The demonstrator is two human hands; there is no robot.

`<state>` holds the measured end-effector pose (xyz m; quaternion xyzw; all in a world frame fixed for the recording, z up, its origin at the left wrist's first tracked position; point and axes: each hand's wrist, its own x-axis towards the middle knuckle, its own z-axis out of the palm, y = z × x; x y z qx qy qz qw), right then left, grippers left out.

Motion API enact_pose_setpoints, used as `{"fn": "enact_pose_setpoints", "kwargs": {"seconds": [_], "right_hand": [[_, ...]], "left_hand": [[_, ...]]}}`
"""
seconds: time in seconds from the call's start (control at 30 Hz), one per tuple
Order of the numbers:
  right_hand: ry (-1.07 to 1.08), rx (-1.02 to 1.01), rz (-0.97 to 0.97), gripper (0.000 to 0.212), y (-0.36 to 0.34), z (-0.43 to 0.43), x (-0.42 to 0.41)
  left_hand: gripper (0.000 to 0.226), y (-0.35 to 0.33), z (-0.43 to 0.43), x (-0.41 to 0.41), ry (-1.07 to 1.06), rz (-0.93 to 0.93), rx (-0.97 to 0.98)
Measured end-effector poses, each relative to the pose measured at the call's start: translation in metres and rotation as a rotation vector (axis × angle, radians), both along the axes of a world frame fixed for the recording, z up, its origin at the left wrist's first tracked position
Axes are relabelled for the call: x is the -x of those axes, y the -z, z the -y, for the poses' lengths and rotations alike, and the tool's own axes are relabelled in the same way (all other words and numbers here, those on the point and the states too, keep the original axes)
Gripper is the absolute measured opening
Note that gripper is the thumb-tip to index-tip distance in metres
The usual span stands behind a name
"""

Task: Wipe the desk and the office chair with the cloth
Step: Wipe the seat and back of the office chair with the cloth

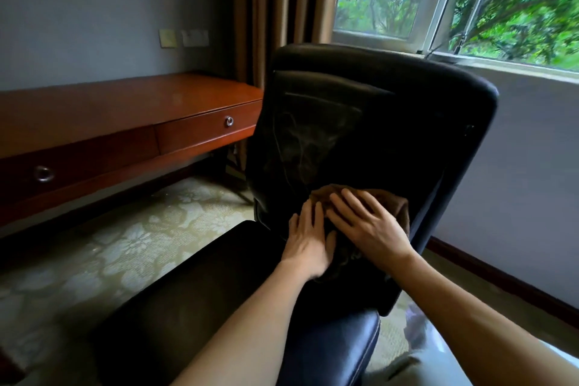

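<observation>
Cloth point(397, 206) | on chair back point(360, 122) | under left grip point(308, 244), right grip point(366, 222) | both spread flat

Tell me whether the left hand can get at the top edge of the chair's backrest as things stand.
Probably yes. The left hand lies flat at the cloth, low on the backrest, and nothing stands between it and the top edge. The right hand lies beside it.

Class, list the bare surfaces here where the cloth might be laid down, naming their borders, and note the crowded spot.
Desk top: bare, bordered by the wall and the curtain. Chair seat: bare, left of the left forearm. Crowded: the lower backrest, where the left hand and right hand press the cloth.
</observation>
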<state>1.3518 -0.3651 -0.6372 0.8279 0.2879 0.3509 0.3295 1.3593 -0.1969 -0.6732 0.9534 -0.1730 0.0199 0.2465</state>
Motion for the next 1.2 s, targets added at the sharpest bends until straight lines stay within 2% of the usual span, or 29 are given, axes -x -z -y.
{"fn": "enact_pose_setpoints", "kwargs": {"seconds": [0.23, 0.37, 0.47, 0.57, 0.63, 0.77, 1.2], "right_hand": [[0.085, -0.051, 0.114, 0.044, -0.054, 0.018, -0.002], [0.169, -0.171, 0.172, 0.049, -0.09, 0.021, -0.006], [0.205, -0.253, 0.115, 0.053, -0.093, 0.021, -0.012], [0.25, -0.354, 0.018, 0.06, -0.079, 0.015, -0.011], [0.265, -0.406, -0.015, 0.064, -0.074, 0.012, -0.012], [0.286, -0.343, 0.015, 0.063, -0.076, 0.014, -0.028], [0.296, -0.288, 0.058, 0.078, -0.09, 0.017, -0.061]], "left_hand": [[0.071, -0.049, 0.031, -0.011, -0.06, 0.063, 0.054], [0.07, -0.083, 0.046, -0.025, -0.061, 0.122, 0.101], [0.069, -0.099, 0.053, -0.038, -0.089, 0.153, 0.069], [0.087, -0.097, 0.052, -0.049, -0.046, 0.147, -0.059], [0.091, -0.092, 0.054, -0.059, -0.043, 0.149, -0.064], [0.085, -0.088, 0.058, -0.077, -0.054, 0.178, -0.003], [0.084, -0.113, 0.05, -0.11, -0.042, 0.287, -0.105]]}}
